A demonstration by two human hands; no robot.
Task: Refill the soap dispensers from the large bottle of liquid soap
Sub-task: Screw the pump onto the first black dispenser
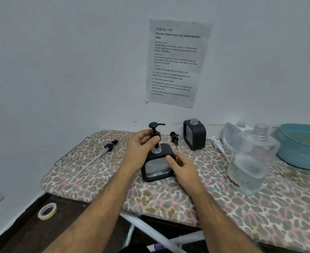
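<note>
A black square soap dispenser [157,168] with a clear textured window stands in the middle of the leopard-print board [168,196]. My left hand [141,148] grips the collar of its black pump [155,130], which is raised a little above the dispenser's neck with its tube still inside. My right hand [181,167] holds the dispenser's right side. A second black dispenser [195,135] stands open-necked at the back. The large clear soap bottle [250,161], uncapped and partly filled, stands at the right. A white dispenser [232,136] stands behind it.
A loose black pump [174,137] lies behind the held dispenser. A long pump with a tube [99,154] lies at the left, and a white pump [217,143] at the right. A teal basin [301,147] sits far right. A tape roll [47,210] lies lower left.
</note>
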